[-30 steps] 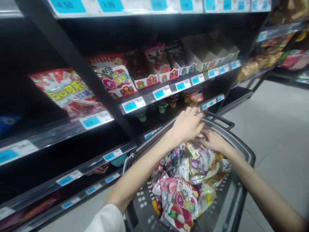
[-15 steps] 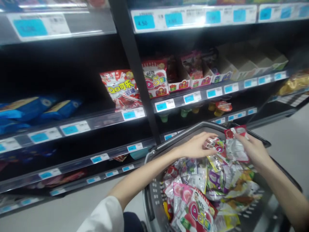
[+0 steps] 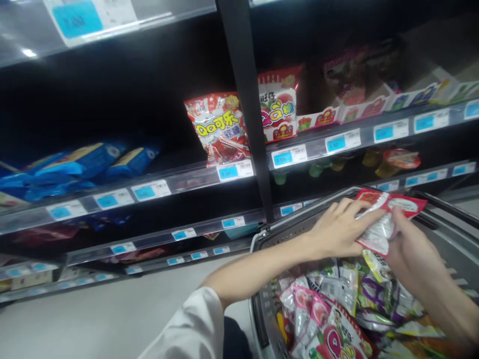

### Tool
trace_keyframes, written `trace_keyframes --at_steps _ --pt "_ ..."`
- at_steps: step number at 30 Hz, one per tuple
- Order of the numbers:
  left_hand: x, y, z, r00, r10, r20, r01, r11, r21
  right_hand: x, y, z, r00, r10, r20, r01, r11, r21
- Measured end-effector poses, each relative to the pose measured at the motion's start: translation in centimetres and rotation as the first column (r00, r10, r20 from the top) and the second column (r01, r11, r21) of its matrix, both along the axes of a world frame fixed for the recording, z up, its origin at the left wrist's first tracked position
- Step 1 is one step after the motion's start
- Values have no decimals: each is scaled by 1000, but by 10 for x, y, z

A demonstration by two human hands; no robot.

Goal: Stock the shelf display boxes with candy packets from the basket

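Over the grey shopping basket [image 3: 258, 289], my left hand [image 3: 339, 229] and my right hand [image 3: 415, 249] meet at a red and silver candy bag [image 3: 376, 239]. The left fingers close on its left side, and the right thumb presses its face from the other side. Whether a second bag lies behind it I cannot tell. Below the hands, the basket holds many candy bags, among them a pink and white gummy candy bag [image 3: 337, 334] and a purple and green packet [image 3: 374, 291].
A store shelf fills the back. On it stand a red cola gummy bag [image 3: 220, 129], a red and white gummy bag [image 3: 279, 107] beside the black post [image 3: 247, 94], and open display boxes [image 3: 359, 107]. Blue packages [image 3: 90, 159] lie left. Grey floor [image 3: 112, 319] shows below.
My left hand has gone from a candy bag in the basket to the silver-backed bag in my right hand. The hands are now together. The view has shifted left.
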State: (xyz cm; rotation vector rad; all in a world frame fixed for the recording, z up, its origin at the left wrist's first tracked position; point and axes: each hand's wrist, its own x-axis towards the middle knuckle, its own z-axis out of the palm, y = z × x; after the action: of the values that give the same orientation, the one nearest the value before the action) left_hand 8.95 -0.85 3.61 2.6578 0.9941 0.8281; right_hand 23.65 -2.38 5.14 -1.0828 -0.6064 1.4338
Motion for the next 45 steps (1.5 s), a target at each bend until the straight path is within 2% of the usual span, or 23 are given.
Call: trace_keyframes --at_steps 2,4,6,7,9,11,12,14,18,29,40,42,43,45 --pt "1 1 2 995 -13 94 18 999 -50 5 -1 -4 999 46 10 -47 995 87" --pt "5 4 3 949 5 316 48 986 -160 11 1 -8 997 72 4 -71 982 178" --pt "9 8 5 804 135 579 104 927 -360 17 5 -12 1000 12 9 -13 971 237" --pt "11 10 5 695 235 680 173 863 -475 19 6 -14 999 -50 12 46 970 241" --pt "14 12 8 473 437 765 397 669 -628 20 8 -18 989 -149 17 142 967 212" --pt "15 12 11 318 566 761 614 488 -620 18 7 -18 991 -135 5 132 973 189" --pt "16 11 12 272 601 752 684 429 -590 17 6 -17 995 -100 -7 99 976 195" --pt "16 9 15 201 632 748 762 379 -525 14 3 -14 999 -46 -23 50 971 232" --pt "16 5 19 210 648 732 826 283 -487 13 -2 -11 998 -59 -34 66 951 303" --pt "17 2 21 240 654 717 830 245 -501 16 -7 -10 997 -77 -16 78 957 281" --pt "16 3 19 236 647 725 825 262 -501 14 -7 -10 998 -67 3 63 958 279" --pt "16 2 19 251 640 727 802 283 -526 15 -6 -12 997 -72 10 66 959 274" --pt "17 2 19 255 628 736 782 314 -539 17 -5 -14 996 -85 9 79 960 268" --pt "18 1 17 251 600 760 713 416 -564 20 -2 -18 991 -131 -6 129 963 237"
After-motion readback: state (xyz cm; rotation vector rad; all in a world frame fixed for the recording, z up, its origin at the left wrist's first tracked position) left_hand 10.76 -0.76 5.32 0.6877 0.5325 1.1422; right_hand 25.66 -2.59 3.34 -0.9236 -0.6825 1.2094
